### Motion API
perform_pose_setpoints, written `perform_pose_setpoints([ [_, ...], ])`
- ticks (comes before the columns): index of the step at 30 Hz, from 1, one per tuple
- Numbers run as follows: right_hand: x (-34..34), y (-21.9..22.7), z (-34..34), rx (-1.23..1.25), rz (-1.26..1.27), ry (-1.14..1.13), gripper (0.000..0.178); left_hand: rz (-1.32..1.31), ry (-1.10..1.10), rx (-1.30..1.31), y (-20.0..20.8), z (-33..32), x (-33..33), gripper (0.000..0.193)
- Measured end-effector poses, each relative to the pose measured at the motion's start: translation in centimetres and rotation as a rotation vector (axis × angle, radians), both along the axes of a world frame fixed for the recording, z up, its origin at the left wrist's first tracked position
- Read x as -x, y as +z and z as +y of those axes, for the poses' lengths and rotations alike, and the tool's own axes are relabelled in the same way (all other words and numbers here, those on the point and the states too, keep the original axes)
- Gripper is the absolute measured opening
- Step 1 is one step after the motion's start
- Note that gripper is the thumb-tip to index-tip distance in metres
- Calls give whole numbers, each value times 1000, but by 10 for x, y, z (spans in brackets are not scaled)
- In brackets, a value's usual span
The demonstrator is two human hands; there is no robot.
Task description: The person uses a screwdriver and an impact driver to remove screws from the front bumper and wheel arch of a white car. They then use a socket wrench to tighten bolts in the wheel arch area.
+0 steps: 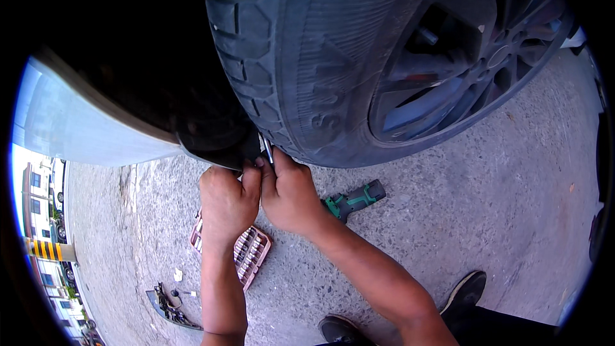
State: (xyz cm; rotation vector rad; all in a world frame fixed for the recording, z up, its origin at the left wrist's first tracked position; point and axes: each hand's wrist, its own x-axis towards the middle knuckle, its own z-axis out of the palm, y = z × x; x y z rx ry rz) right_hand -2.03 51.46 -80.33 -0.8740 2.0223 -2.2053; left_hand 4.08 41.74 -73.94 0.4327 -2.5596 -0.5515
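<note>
My left hand (227, 198) is closed at the lower edge of a dark wheel-arch liner (214, 148), its thumb and fingers pinching there beside the tyre. Right beside it, my right hand (289, 197) is wrapped round a thin silver metal rod (268, 149), which points up into the narrow gap between liner and tyre. The rod's far tip and whatever it touches are hard to see in the shadow. A large black tyre (320, 77) on a dark spoked wheel (461, 70) rises just above both hands.
A pale car body panel (96, 122) curves at the left. On the rough concrete lie a green and black cordless power tool (359, 201), an open reddish socket case (264, 253) partly behind my left forearm, and a black trim piece (168, 311). My shoes (464, 289) are at the bottom.
</note>
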Motion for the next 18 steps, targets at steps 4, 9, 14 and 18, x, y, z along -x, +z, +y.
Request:
perform_pose_setpoints([
  [4,15,0,2,-57,147,10,31,-32,-13,-8,6,1,2,18],
  [9,6,17,11,-250,-7,90,37,-59,-1,5,2,-1,-2,16],
  [14,8,23,17,-265,81,104,34,-40,-47,-25,3,-4,0,14],
  [18,14,39,28,-284,14,285,30,-94,-65,-79,3,-11,-5,14],
])
